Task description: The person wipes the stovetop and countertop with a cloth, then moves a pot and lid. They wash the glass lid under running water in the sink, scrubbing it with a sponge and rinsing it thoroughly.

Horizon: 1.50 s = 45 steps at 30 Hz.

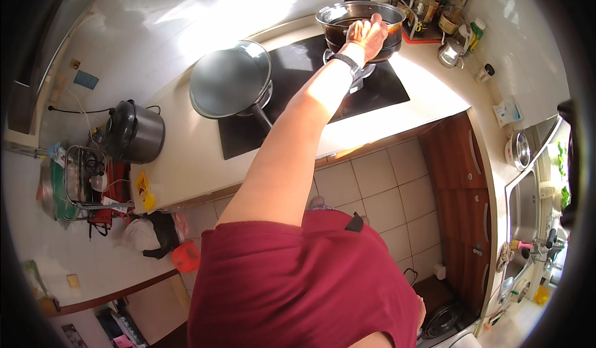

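My left hand (368,36), with a dark band on the wrist, reaches to the near side of a deep pot (391,41). Its fingers are curled at the pot's near side, where a handle seems mostly hidden. The pot has a shiny metal rim, and dark contents show inside it. It stands over the right burner of a black glass cooktop (298,64). On the left burner is a frying pan (228,80) with its handle toward me. Of my right hand (422,311), only a sliver of skin shows beside my dark red shirt, its fingers unclear.
A dark electric cooker (139,131) stands left on the counter. Right of the pot, a corner rack (421,36) holds several bottles; a kettle (450,52) stands beside it. A metal bowl (518,150) sits near the sink (521,208). Brown cabinets (458,162) run along the right.
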Available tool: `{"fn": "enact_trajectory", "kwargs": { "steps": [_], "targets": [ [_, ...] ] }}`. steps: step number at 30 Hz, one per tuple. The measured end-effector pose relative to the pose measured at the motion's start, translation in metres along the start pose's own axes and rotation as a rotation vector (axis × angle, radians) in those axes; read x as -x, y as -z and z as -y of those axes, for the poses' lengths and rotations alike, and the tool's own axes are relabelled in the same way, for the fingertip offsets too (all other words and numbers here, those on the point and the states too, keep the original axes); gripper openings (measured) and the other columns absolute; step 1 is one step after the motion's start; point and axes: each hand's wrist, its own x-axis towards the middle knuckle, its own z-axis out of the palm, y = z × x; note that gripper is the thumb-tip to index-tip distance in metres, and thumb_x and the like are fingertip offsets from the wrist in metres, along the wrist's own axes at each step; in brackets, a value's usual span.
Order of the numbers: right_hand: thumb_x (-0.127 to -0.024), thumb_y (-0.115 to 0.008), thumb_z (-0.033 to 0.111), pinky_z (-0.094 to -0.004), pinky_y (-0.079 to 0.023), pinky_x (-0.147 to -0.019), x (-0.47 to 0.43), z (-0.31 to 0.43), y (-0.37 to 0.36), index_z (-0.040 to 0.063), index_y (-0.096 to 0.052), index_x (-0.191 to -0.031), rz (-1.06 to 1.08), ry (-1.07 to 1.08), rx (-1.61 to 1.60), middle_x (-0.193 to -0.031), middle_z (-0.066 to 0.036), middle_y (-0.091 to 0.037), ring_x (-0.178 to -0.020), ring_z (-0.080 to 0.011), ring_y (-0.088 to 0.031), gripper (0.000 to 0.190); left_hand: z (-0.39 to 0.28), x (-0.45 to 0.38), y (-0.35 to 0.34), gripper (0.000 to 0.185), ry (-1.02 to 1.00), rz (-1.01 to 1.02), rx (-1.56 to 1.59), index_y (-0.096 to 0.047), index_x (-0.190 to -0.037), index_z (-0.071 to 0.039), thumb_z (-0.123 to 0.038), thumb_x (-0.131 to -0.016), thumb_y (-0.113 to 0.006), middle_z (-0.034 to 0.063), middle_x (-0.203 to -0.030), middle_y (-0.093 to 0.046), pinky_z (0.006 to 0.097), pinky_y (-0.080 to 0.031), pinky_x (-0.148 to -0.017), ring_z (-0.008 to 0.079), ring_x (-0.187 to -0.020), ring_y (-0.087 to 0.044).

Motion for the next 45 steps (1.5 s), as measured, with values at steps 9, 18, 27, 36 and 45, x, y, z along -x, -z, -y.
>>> {"fn": "enact_trajectory", "kwargs": {
  "steps": [9, 18, 27, 36, 45],
  "targets": [
    [-0.098, -0.059, 0.032, -0.0333, -0.055, -0.074, -0.045, 0.042, -0.011, 0.007, -0.062, -0.109, 0.019, 0.102, 0.111, -0.086, -0.002, -0.065, -0.079, -0.018, -0.065, 0.028, -0.049, 0.072, -0.006, 0.011, -0.218, -0.089, -0.034, -0.055, -0.093, -0.008, -0.013, -0.084, -0.059, 0.0078, -0.089, -0.051, 0.0364, -0.052, -0.063, 0.0225, -0.07, -0.063],
    [-0.099, -0.057, 0.028, -0.0312, -0.056, -0.066, -0.046, 0.047, -0.017, 0.005, -0.061, -0.109, -0.012, 0.151, 0.121, -0.082, -0.004, -0.064, -0.072, -0.0181, -0.065, 0.026, 0.004, 0.039, 0.003, 0.026, -0.361, 0.034, -0.093, -0.052, -0.104, -0.006, -0.028, -0.094, -0.06, 0.0147, -0.084, -0.059, 0.0394, -0.057, -0.056, 0.0303, -0.065, -0.068],
    [-0.097, -0.059, 0.028, -0.0329, -0.055, -0.063, -0.042, -0.014, 0.027, 0.005, -0.061, -0.105, -0.031, 0.096, 0.022, -0.081, -0.005, -0.064, -0.071, -0.021, -0.065, 0.024, -0.024, 0.095, -0.005, 0.027, -0.517, -0.081, -0.311, -0.057, -0.11, -0.001, -0.012, -0.084, -0.057, 0.0079, -0.085, -0.055, 0.0296, -0.052, -0.05, 0.0176, -0.057, -0.064],
    [-0.095, -0.061, 0.029, -0.0346, -0.055, -0.064, -0.019, -0.017, 0.022, 0.006, -0.061, -0.105, -0.102, 0.171, -0.01, -0.081, -0.006, -0.064, -0.072, -0.0216, -0.065, 0.024, -0.012, 0.037, -0.02, 0.012, -0.163, 0.069, -0.272, -0.058, -0.099, -0.004, -0.01, -0.088, -0.058, 0.0091, -0.087, -0.058, 0.034, -0.058, -0.061, 0.0241, -0.072, -0.071],
    [-0.094, -0.061, 0.027, -0.0401, -0.054, -0.065, -0.036, -0.062, 0.06, 0.01, -0.062, -0.104, 0.05, -0.008, -0.103, -0.082, -0.006, -0.063, -0.072, -0.0239, -0.063, 0.021, -0.03, 0.041, -0.018, 0.022, -0.048, 0.15, -0.227, -0.059, -0.105, -0.002, -0.014, -0.087, -0.062, 0.0096, -0.096, -0.059, 0.034, -0.057, -0.069, 0.0239, -0.08, -0.07]
  ]
}}
